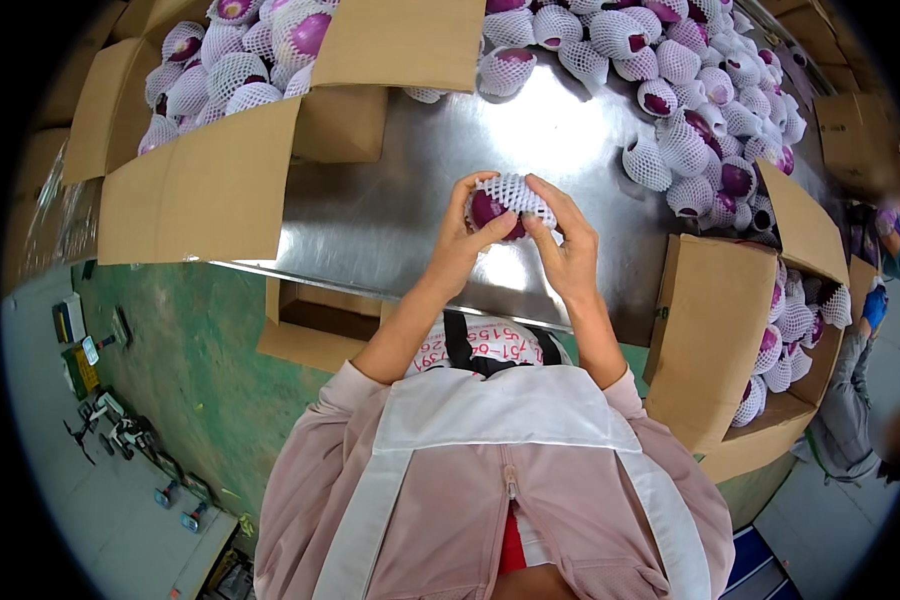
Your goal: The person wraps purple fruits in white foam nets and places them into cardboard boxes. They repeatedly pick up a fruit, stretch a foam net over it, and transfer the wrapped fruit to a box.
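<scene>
Before my chest, a round purple piece of produce (489, 208) is held just above a shiny metal table. A white foam net sleeve (516, 191) covers its top and right side, while dark purple skin shows at the left and front. My left hand (457, 236) grips its left side, with the thumb across the front. On the other side, my right hand (566, 244) has its fingers on the net and its thumb near the lower edge. Both thumbs almost meet at the front.
The metal table (420, 150) carries a heap of netted produce (675, 142) at the right. Open cardboard boxes of it stand at the left (195, 180) and right (709, 337). Another box (322, 345) sits below the table edge. A person in grey trousers (851, 405) is at far right.
</scene>
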Motion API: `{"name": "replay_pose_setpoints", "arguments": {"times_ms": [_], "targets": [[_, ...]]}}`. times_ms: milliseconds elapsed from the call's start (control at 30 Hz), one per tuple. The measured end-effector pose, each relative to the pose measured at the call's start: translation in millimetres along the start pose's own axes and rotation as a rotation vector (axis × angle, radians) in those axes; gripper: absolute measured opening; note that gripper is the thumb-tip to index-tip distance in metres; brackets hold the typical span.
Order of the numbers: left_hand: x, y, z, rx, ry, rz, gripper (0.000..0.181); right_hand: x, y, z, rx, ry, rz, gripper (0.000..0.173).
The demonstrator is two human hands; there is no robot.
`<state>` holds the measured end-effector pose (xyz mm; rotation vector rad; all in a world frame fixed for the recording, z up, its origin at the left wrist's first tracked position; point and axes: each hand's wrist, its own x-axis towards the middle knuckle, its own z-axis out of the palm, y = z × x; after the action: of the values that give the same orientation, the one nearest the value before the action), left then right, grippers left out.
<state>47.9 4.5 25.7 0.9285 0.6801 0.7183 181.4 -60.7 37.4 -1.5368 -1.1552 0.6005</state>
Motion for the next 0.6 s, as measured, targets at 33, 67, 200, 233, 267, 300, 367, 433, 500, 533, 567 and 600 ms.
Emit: {"name": "replay_pose_setpoints", "arguments": {"times_ms": [33,67,200,233,267,300,367,433,500,533,567,600], "targets": [[-1,-2,-1,-0.02,-0.007,0.012,0.054,-2,1,3,0.032,0.036,0.03,0.03],[0,-4,-3,-0.04,-0.012,0.025,0.054,-4,3,5,0.064,0.071,0.059,0.026],[-8,1,-8,-0.187,-0.068,-0.06,0.056,-8,28,0,0.547,0.244,0.485,0.019],[-9,7,-7,-0.312,-0.101,-0.147,0.056,-4,21,4,0.714,0.3,0.458,0.021],[-8,7,-8,-0.288,-0.085,-0.179,0.057,-4,14,7,0.654,0.293,0.416,0.022],[-7,7,-7,-0.267,-0.075,-0.211,0.058,-4,9,10,0.591,0.288,0.368,0.023],[-7,2,-7,0.058,0.009,-0.225,0.073,-8,6,14,0.384,0.246,0.265,0.024],[-5,4,-7,0.348,0.055,-0.228,0.087,-8,-4,13,0.315,0.217,0.211,0.025],[-9,3,-9,0.189,0.038,-0.209,0.084,-6,5,10,0.403,0.238,0.274,0.023],[-10,-5,-13,0.162,0.038,-0.158,0.08,-5,13,7,0.487,0.264,0.309,0.023],[-11,-8,-16,0.135,0.036,-0.108,0.076,-5,17,4,0.57,0.291,0.342,0.023],[-13,-8,-18,-0.076,0.019,-0.159,0.069,1,2,4,0.721,0.307,0.373,0.022]]}}
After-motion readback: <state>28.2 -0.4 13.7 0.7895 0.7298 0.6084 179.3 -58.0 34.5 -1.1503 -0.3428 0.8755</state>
